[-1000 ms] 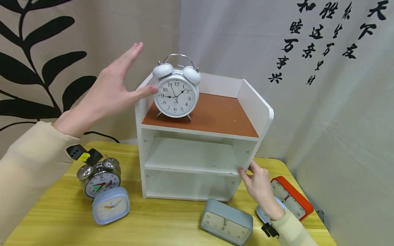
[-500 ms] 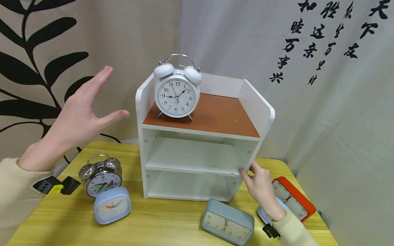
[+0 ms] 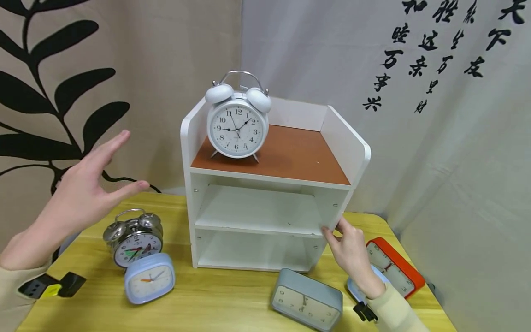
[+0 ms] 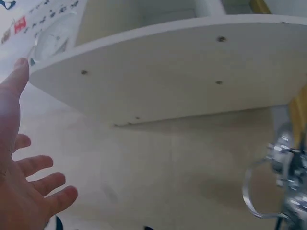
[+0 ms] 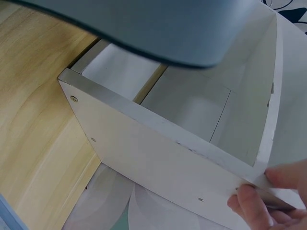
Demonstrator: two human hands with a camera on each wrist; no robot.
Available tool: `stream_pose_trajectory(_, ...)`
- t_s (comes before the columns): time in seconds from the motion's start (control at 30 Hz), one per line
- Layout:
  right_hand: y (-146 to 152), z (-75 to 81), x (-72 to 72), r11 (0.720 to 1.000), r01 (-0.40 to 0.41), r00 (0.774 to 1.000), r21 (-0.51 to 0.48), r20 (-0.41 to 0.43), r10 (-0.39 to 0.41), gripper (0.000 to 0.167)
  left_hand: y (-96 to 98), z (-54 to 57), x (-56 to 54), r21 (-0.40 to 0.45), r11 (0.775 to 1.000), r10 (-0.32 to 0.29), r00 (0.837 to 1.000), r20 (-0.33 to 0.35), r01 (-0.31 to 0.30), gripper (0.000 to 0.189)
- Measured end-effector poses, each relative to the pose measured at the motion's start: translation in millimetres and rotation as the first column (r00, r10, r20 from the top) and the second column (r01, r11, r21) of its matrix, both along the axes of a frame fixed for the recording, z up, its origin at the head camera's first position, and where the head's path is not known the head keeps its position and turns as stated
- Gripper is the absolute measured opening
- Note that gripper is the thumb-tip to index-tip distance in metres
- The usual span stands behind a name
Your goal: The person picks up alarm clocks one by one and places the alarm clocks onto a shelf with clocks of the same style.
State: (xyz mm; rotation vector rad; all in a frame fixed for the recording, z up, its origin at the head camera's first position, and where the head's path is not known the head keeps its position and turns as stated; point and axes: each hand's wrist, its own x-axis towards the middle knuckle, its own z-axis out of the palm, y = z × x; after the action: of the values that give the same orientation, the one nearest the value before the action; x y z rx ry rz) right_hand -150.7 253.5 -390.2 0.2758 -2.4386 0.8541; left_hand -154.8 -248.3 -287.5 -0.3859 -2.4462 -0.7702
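A white twin-bell alarm clock (image 3: 238, 127) stands on the brown top board of a small white shelf unit (image 3: 271, 177), towards its left. My left hand (image 3: 79, 193) hovers in the air left of the unit, fingers spread and nothing held. Below it, a silver twin-bell alarm clock (image 3: 138, 242) and a light blue alarm clock (image 3: 149, 279) stand on the table. Low on the unit's right side panel, my right hand (image 3: 350, 253) pinches the front edge. In the right wrist view the thumb and fingers (image 5: 254, 208) lie on either side of that panel.
A grey-blue clock (image 3: 307, 302) sits in front of the unit on the yellow wooden table (image 3: 215, 299). Right of my right hand lie a red-framed clock (image 3: 394, 267) and another light blue clock (image 3: 354, 291), partly hidden by my wrist. Curtains (image 3: 298, 50) hang close behind.
My left hand has moved away from the white alarm clock, going left and down. The right hand stays on the shelf unit's side panel. The clocks have not moved.
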Motion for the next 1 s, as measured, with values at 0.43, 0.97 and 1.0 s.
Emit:
stream_pose_trajectory(0.43, -0.5, -0.4, -1.5, 1.0, -0.006, 1.0, -0.01, 0.004, 0.006, 0.029, -26.5, -53.4, -3.0, -0.046, 0.998, 0.046, 0.985, 0.164, -0.039, 0.104)
stream_pose_trajectory(0.97, -0.2, -1.6, -0.6, 1.0, -0.006, 1.0, -0.017, 0.014, 0.006, 0.029, -44.9, -119.8, -12.0, -0.046, 0.999, 0.04, 0.965, 0.258, -0.029, 0.1)
stream_pose_trajectory(1.0, -0.3, -1.5, -0.7, 1.0, -0.006, 1.0, -0.018, 0.015, 0.007, 0.029, -46.1, -123.4, -12.7, -0.042, 0.999, 0.037, 0.966, 0.255, -0.027, 0.1)
